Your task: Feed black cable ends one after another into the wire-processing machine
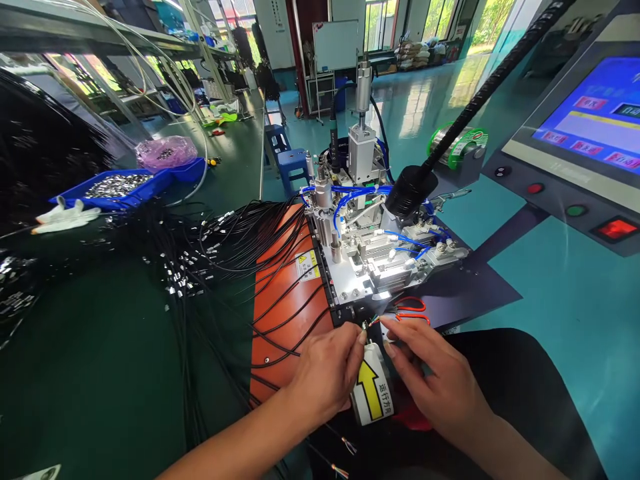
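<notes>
My left hand (330, 363) is closed, thumb and forefinger pinching a cable end with a small metal connector (365, 326). Thin coloured wires (374, 321) stick out from it towards my right hand (433, 367), whose fingertips meet the wire ends in a loose pinch. The exact grip there is partly hidden. Just below both hands is a white cylinder with a yellow arrow label (371, 387). Scissors with red handles (413, 310) lie right behind my right fingers, at the front of a metal machine (375, 247) with blue air tubes.
Black cables (280, 233) run across an orange plate (280, 307) on the left. Beyond are a blue tray (125, 183) of small metal parts and a white glove (67, 215). A control panel (565, 173) stands right, near a solder wire spool (457, 147).
</notes>
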`<state>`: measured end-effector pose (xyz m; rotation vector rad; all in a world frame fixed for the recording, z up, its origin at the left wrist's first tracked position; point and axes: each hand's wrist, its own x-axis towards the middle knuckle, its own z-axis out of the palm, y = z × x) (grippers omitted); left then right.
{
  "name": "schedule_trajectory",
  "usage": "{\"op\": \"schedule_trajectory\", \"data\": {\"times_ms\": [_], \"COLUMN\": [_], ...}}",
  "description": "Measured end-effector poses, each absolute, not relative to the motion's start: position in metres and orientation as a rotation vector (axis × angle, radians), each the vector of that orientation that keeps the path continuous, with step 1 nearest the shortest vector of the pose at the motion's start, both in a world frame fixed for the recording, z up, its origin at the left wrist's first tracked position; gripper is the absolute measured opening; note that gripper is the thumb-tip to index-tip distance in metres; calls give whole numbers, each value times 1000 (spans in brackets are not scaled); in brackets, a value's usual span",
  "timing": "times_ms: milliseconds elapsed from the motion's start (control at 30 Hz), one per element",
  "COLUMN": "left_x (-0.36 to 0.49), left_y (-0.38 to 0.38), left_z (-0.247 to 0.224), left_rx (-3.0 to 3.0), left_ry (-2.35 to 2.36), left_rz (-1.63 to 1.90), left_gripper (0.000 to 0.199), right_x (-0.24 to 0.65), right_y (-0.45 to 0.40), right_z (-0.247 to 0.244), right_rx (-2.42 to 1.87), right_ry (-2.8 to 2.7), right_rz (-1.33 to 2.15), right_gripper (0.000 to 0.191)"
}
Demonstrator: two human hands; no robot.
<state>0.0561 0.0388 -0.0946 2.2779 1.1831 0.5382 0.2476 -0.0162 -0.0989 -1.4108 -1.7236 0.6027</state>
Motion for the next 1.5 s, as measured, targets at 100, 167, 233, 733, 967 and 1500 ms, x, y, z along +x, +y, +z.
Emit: {"op": "schedule_trajectory", "data": {"times_ms": [100,167,233,733,967,1500], "left_x": [57,57,56,53,53,52], "left_y": [39,39,39,41,42,42], "left_z": [-94,-94,-94,-95,-93,-89], "left_rx": [2279,2280,2289,2289,2287,2288], "left_ry": [1200,1198,1172,1074,1025,1103], "left_rz": [540,555,558,574,581,497], "left_gripper": [30,30,29,29,29,26], "right_x": [244,241,238,227,260,258], "right_y": [-19,-18,-14,-3,19,33], "right_z": [-100,-100,-100,-96,-80,-87], "right_rx": [-1425,-1461,-1503,-1513,-1471,-1385], "right_ry": [-1666,-1579,-1448,-1436,-1324,-1441], "right_rz": [623,704,865,868,1330,1312], "right_gripper": [33,27,20,17,30,27]}}
